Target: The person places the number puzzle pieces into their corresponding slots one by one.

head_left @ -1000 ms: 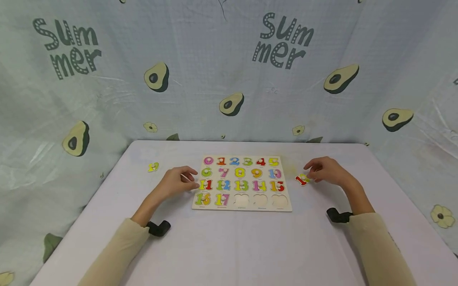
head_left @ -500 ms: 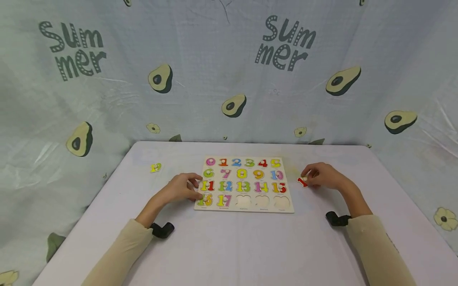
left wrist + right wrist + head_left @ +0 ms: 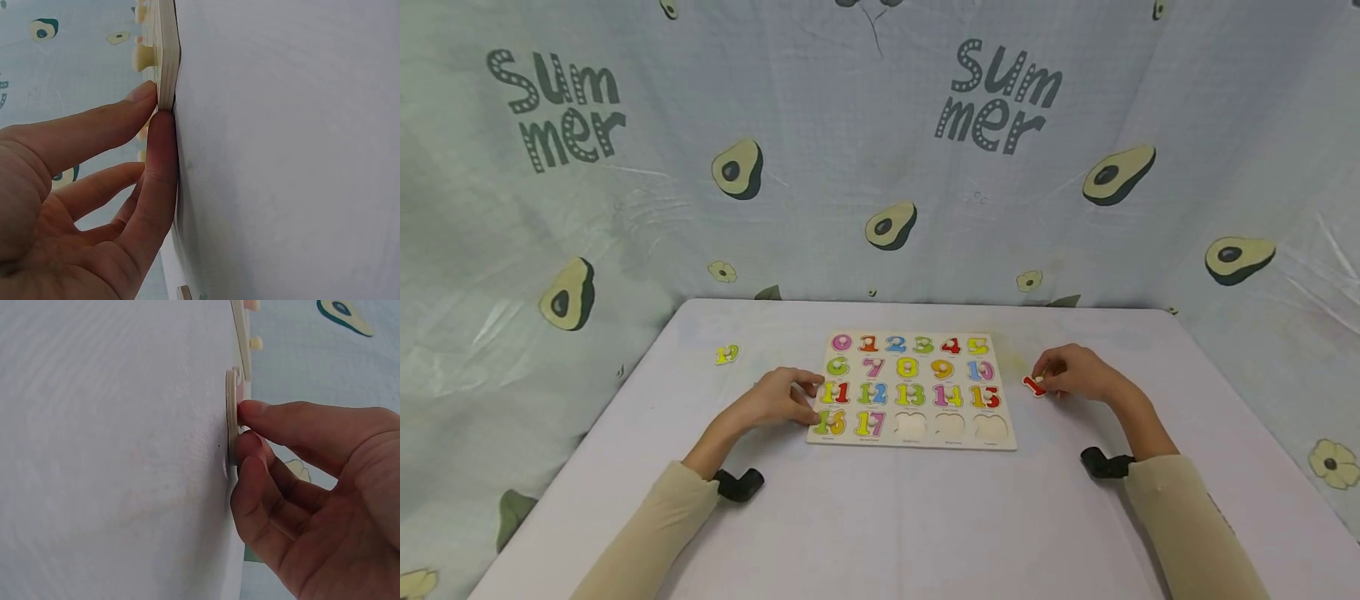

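In the head view a wooden number puzzle board (image 3: 887,446) lies mid-table, with knobbed number pieces in most slots and three bare recesses at its front right. At its left edge is my left hand (image 3: 778,396); in the left wrist view the thumb lies by the board's top and a finger meets its edge, pinching it. To the right of the board my right hand (image 3: 1078,372) pinches a number piece (image 3: 1033,386) with a red 1 showing, its other part hidden by the fingers. In the right wrist view this piece (image 3: 232,415) appears edge-on, near the tabletop.
A yellow-green number piece (image 3: 727,355) lies on the white table (image 3: 880,517) at the back left. A small wooden edge (image 3: 183,292) shows low in the left wrist view. Behind the table hangs a printed cloth (image 3: 820,125).
My left hand has slid toward the board's front left corner and taken hold of the edge. My right fingers have closed over the number piece, covering its yellow part.
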Motion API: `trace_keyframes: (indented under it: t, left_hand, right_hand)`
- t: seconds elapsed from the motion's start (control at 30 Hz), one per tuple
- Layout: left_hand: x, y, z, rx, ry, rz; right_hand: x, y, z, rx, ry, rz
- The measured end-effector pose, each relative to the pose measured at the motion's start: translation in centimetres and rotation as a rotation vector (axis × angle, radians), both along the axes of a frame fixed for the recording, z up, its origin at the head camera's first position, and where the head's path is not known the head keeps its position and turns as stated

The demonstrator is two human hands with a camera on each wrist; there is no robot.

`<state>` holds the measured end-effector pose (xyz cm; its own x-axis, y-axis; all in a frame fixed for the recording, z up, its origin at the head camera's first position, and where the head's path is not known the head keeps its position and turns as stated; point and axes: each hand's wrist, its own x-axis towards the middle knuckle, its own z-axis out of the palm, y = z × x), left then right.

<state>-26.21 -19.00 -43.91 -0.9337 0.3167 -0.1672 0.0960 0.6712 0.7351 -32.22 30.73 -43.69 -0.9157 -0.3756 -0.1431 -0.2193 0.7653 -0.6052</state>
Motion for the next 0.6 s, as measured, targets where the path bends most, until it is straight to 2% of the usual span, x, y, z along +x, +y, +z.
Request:
trace_keyframes:
  t: [0.2, 0.6]
  left_hand:
    - [0.0, 0.0, -0.2, -0.013, 0.009, 0.002]
    - [0.0, 0.1, -0.1, -0.040, 0.023, 0.002]
  right_hand:
    - [0.2, 0.1, 0.4, 0.007, 0.020, 0.000]
    - [0.8, -0.7, 2.3, 0.029, 0.073, -0.007]
